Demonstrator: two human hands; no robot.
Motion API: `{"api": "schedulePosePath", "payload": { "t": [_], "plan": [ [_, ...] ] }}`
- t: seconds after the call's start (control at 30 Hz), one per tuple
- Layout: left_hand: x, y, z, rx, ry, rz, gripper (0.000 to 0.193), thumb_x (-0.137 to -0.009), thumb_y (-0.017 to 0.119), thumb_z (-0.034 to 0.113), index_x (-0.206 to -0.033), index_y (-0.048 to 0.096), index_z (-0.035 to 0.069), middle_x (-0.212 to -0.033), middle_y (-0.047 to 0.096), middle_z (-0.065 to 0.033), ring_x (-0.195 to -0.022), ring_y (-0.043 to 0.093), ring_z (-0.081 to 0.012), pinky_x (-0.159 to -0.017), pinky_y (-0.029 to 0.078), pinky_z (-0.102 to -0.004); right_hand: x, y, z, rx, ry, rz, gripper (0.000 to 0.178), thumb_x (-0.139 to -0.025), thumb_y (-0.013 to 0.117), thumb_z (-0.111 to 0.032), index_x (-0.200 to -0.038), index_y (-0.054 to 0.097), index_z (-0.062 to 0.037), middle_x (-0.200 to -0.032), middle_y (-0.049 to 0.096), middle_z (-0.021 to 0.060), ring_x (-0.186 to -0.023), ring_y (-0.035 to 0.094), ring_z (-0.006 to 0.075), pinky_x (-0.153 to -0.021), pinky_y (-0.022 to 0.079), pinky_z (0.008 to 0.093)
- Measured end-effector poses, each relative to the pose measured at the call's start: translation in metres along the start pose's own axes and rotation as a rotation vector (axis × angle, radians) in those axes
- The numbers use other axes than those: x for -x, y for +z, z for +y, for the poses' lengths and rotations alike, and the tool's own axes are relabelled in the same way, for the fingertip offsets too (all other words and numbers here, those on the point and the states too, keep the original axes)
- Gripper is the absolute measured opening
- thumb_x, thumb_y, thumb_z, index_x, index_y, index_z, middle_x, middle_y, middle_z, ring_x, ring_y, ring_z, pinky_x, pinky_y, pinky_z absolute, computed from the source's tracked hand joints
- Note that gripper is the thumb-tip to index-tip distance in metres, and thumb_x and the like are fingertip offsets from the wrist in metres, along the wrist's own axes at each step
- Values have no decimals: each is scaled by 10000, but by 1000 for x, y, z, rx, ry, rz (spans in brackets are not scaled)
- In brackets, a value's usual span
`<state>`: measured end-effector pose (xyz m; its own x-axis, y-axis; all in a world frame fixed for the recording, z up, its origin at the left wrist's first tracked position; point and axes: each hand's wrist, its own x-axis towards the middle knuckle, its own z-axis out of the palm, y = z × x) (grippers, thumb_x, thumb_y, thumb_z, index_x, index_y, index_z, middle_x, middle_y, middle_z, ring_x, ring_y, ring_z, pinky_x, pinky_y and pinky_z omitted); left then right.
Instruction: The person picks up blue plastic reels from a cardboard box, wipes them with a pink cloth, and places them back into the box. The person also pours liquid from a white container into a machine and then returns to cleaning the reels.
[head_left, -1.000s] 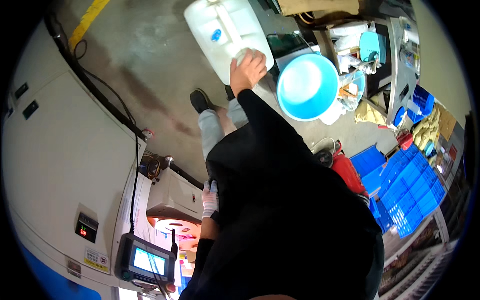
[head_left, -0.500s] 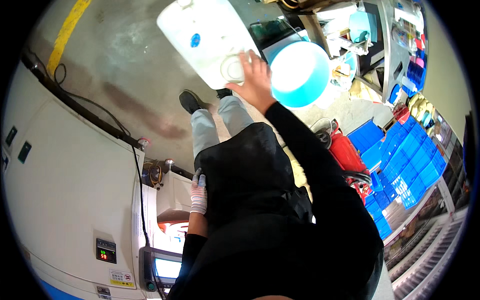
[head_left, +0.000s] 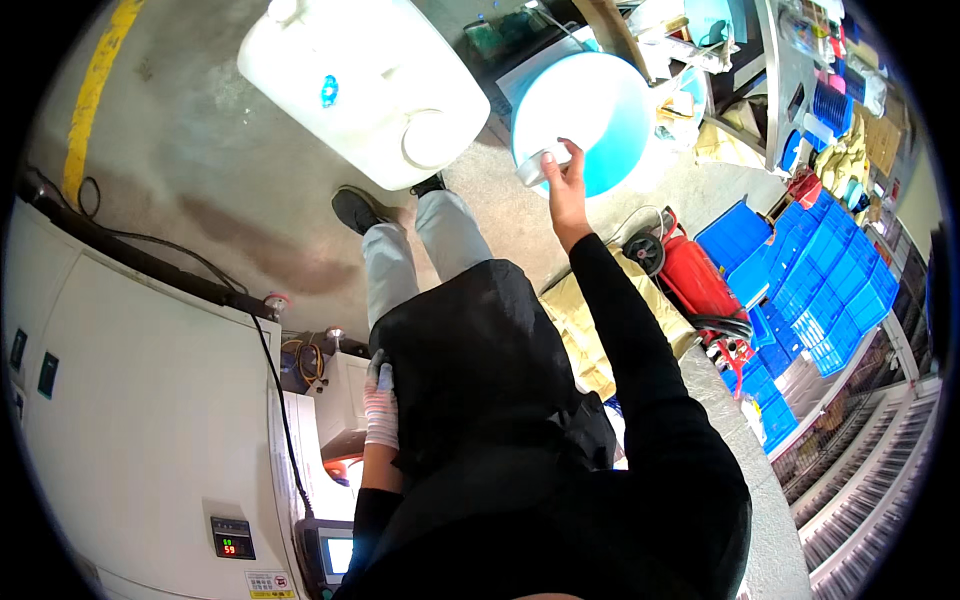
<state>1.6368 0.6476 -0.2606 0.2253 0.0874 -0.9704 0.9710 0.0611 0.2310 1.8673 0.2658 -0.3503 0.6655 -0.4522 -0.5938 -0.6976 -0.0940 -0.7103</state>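
Observation:
In my right hand (head_left: pixel 566 195) is a round white screw cap (head_left: pixel 540 165), gripped between thumb and fingers over the near-left rim of a light-blue bucket (head_left: pixel 612 150). To the left of the bucket a large white plastic jerrycan (head_left: pixel 350 85) stands on the floor, apart from my hand. A wide round mouth (head_left: pixel 428 138) shows at its near end, and a small blue spot marks its top. My left hand (head_left: pixel 380 405), in a striped glove, lies along the side of my black apron (head_left: pixel 470 350) with its fingers stretched out, holding nothing visible.
White machine cabinets (head_left: pixel 150 400) with a black cable line my left side. At the right are a red fire extinguisher (head_left: pixel 697 278), stacked blue bins (head_left: pixel 815 280) and brown paper (head_left: pixel 585 325). A cluttered metal shelf (head_left: pixel 790 90) stands at the far right.
My right hand has come off the jerrycan's mouth with the cap and moved right to the bucket. The view has shifted; my left hand stays at the apron.

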Motion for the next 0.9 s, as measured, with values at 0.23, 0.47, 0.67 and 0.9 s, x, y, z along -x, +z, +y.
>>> {"api": "schedulePosePath", "payload": {
  "t": [0.23, 0.47, 0.67, 0.9],
  "plan": [
    [-12, -4, 16, -135, -7, 8, 406, -960, 524, 238, -1301, 531, 18, -1284, 576, -108, -1195, 510, -209, -1051, 351, -308, -76, -36, 101, 311, 86, 474, 986, -742, 806, -429, -1376, 213, 38, -1370, 311, 274, -1266, 371, 360, -1042, 332, 449],
    [-13, 11, 20, -518, 132, 57, 402, -942, 526, 249, -1289, 542, 46, -1269, 582, -181, -1178, 544, -309, -1019, 399, -347, 13, 58, -25, 539, -540, -71, 794, -757, 782, -176, -1417, 358, -48, -1384, 436, 186, -1257, 451, 324, -1042, 357, 450],
    [-16, 23, 20, -834, 306, 144, 354, -887, 546, 192, -1217, 580, 66, -1143, 629, -189, -1061, 583, -372, -945, 452, -425, 25, 130, -79, 909, -781, -108, 763, -632, 827, -276, -1302, 503, -111, -1291, 457, 101, -1131, 440, 314, -920, 385, 441],
    [-17, 23, 6, -752, 387, 185, 338, -855, 561, 138, -1176, 604, 41, -1124, 632, -180, -1041, 585, -355, -941, 452, -432, 20, 134, -99, 938, -784, -188, 689, -599, 825, -224, -1207, 534, -84, -1207, 474, 112, -1095, 449, 325, -880, 401, 436]
  ]
}}
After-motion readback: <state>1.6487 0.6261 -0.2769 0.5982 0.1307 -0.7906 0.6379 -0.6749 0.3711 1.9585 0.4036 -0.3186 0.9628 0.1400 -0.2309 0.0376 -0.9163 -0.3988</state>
